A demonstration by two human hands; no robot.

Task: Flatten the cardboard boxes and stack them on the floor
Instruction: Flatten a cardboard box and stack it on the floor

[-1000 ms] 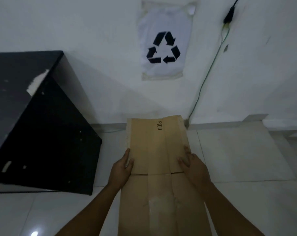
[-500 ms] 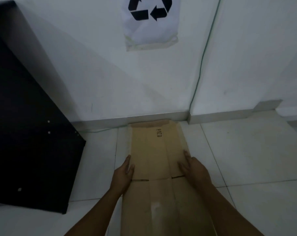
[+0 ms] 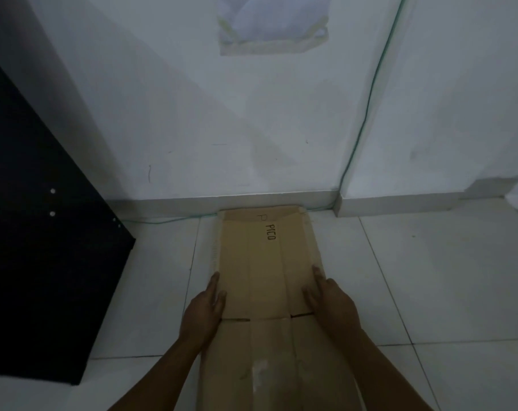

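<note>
A flattened brown cardboard box [image 3: 266, 262] marked "PICO" lies lengthwise on the white tiled floor, its far end almost at the wall's baseboard. Under its far end a second flattened cardboard [image 3: 246, 214] shows as a thin strip. My left hand [image 3: 204, 310] grips the top box's left edge, fingers along the side. My right hand [image 3: 330, 301] grips the right edge, thumb resting on the top face. The near end of the box runs out of the bottom of the view between my forearms.
A tall black cabinet [image 3: 44, 247] stands on the left, close to the box. A green cable [image 3: 367, 108] runs down the wall and along the baseboard behind the cardboard. A paper sheet [image 3: 272, 25] is taped high on the wall. Bare tiles [image 3: 430, 277] stretch to the right.
The box has come down from a raised tilt and slid forward onto the cardboard by the wall. The view has dropped, and the recycling sign has mostly left the top of the frame.
</note>
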